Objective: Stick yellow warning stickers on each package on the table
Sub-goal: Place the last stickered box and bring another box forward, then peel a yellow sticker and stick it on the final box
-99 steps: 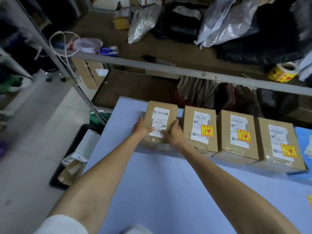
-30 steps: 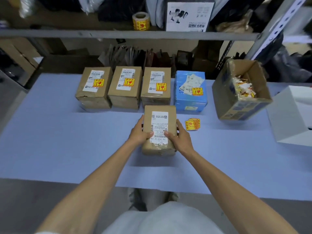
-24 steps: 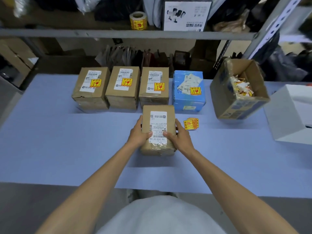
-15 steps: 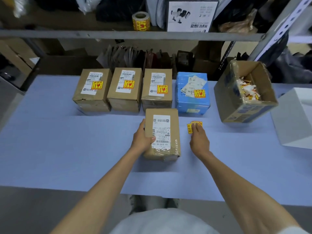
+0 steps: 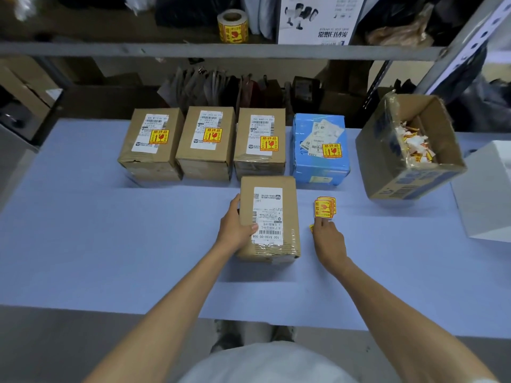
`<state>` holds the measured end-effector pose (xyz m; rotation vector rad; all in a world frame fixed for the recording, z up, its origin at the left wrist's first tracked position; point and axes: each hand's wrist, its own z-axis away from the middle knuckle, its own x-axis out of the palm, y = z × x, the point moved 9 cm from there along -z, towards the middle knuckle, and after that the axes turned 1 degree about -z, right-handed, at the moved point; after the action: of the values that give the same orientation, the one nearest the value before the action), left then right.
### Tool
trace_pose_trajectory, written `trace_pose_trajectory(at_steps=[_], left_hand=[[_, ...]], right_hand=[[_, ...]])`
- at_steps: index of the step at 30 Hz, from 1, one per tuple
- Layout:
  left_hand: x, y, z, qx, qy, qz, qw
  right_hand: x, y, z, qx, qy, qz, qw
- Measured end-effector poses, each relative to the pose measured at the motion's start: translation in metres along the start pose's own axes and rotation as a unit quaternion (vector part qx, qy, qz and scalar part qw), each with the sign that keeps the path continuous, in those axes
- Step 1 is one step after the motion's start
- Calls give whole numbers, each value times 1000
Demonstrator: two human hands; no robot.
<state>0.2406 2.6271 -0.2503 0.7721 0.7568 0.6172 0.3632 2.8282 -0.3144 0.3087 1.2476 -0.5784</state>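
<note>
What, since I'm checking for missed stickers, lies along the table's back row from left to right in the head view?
left brown package, stickered → middle brown package, stickered → right brown package, stickered → blue package, stickered → open cardboard box holding paper scraps → white box

Left hand curled in grip on package, right hand outstretched.

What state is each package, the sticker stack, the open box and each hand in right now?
near brown package: unstickered, flat on table.
three rear brown packages: stickered.
blue package: stickered.
sticker stack: lying beside near brown package.
cardboard box: open, tilted, paper scraps inside.
left hand: grips near brown package's left side.
right hand: fingers touch sticker stack; pinching unclear.
</note>
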Motion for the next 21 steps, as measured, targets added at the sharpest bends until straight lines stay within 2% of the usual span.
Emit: trace_pose_trajectory(at_steps=[2, 4, 8, 11, 16, 18, 21], left_hand=[[0, 1, 1, 2, -1, -2, 1000], [0, 0, 2, 3, -3, -4, 1000], [0, 0, 3, 7, -3, -5, 1000], [0, 1, 4, 10, -1, -9, 1000], [1, -1, 1, 11, -4, -6, 1000], [2, -1, 0, 9, -7, -8, 1000], [2, 9, -1, 44, 25, -96, 994]], right_hand=[[0, 3, 0, -2, 0, -9, 1000], [-1, 14, -1, 19, 23, -83, 996], [3, 41, 6, 154, 60, -214, 963], [13, 49, 7, 247, 26, -253, 935], [15, 50, 5, 272, 17, -264, 925], [9, 48, 9, 271, 45, -365, 889], [-17, 38, 11, 274, 107, -529, 796]])
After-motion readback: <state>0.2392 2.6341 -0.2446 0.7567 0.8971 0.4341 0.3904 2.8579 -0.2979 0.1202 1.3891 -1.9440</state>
